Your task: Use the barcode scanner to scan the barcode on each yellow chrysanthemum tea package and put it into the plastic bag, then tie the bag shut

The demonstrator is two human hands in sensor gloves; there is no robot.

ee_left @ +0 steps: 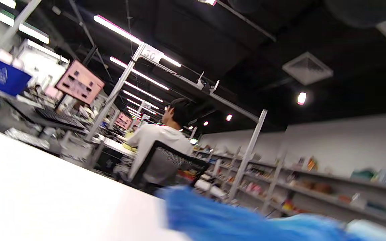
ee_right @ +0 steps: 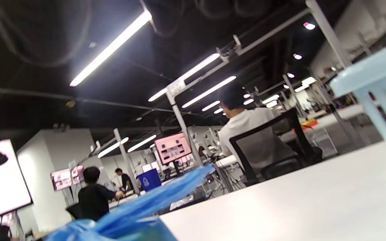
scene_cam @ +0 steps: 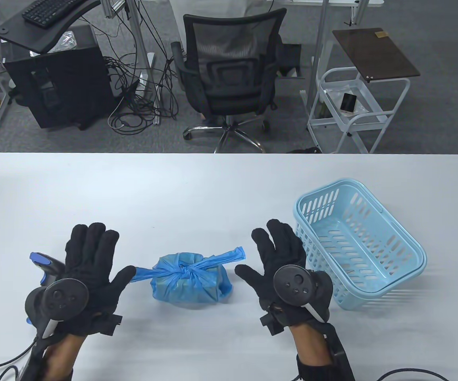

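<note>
Now the blue plastic bag (scene_cam: 191, 279) sits knotted on the desk (scene_cam: 213, 186) between both hands. Left hand (scene_cam: 84, 274) and right hand (scene_cam: 282, 264) have spread fingers, holding nothing. Beside the right one lies a light blue basket (scene_cam: 372, 254).

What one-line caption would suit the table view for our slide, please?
Knotted blue plastic bag lies between open left hand and right hand, empty blue basket to the right.
</note>
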